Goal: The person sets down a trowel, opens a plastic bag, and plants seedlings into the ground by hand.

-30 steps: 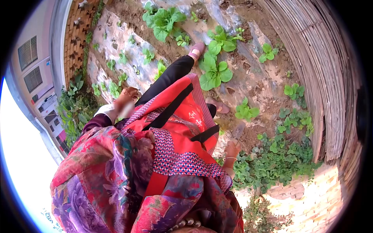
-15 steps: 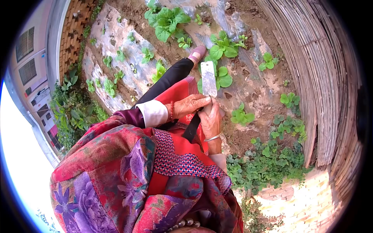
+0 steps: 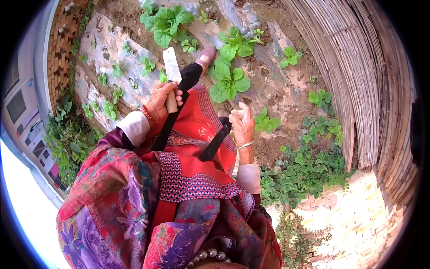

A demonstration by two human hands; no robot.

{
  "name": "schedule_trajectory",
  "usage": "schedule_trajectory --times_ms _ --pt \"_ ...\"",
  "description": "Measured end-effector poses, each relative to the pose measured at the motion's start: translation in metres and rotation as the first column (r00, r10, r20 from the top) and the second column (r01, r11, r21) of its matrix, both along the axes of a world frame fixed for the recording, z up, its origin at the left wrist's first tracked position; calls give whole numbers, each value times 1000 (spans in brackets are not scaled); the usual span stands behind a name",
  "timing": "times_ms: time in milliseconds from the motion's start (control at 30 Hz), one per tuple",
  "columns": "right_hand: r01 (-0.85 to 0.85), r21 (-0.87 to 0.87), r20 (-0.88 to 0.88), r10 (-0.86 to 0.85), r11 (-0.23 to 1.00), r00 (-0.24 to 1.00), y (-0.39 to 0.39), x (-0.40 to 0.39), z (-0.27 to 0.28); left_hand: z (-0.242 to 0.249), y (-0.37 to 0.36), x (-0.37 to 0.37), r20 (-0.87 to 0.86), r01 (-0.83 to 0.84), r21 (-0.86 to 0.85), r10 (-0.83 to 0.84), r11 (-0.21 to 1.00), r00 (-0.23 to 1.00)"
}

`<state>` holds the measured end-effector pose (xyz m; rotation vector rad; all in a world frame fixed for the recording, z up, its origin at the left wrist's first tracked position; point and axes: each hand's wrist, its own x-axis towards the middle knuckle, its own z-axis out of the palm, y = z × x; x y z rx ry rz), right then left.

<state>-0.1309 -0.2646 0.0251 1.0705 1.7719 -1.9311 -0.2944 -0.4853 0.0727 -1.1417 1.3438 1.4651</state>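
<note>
My left hand (image 3: 162, 99), with a red bead bracelet at the wrist, grips a small cleaver by its wooden handle (image 3: 171, 102). The cleaver's rectangular pale blade (image 3: 172, 65) points up and away, above my black trouser leg (image 3: 190, 75). To the right, my right hand (image 3: 243, 123), wearing a silver bangle, is raised with its fingers loosely bent and apart; nothing shows in it. Just beyond that hand are a leafy green plant (image 3: 267, 121) and a larger one (image 3: 229, 83). A red apron (image 3: 204, 123) with a black strap (image 3: 216, 142) hangs between both hands.
Leafy plants (image 3: 165, 24) grow through plastic film (image 3: 130, 67) on the soil. A fence of dry stalks (image 3: 354, 67) bounds the right side. Low greenery (image 3: 304, 172) and brick paving (image 3: 349, 224) lie lower right; a brick edge (image 3: 62, 45) runs along the left.
My hands have come apart. The left hand carried the cleaver to the left, and the right hand let go and stayed on the right. The view has shifted slightly.
</note>
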Motion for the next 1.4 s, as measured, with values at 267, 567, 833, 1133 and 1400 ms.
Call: schedule_trajectory --times_ms 267,567,833,1133,1400 --pt "-43 364 188 -28 930 982 98 23 -7 -36 -29 -20 66 -1 -80 6 997 998" --pt "-115 357 311 -2 927 950 53 -24 71 -37 -44 -59 167 131 -60 -119 990 979" --pt "-90 266 229 27 960 973 49 -48 57 -37 -42 -73 113 2 -136 13 991 993" --pt "-143 240 278 73 960 958 138 14 41 15 -44 -43 -23 -73 -226 69 971 997" --pt "-160 158 448 74 974 891 201 12 38 43 -84 23 -76 -340 -304 333 890 940"
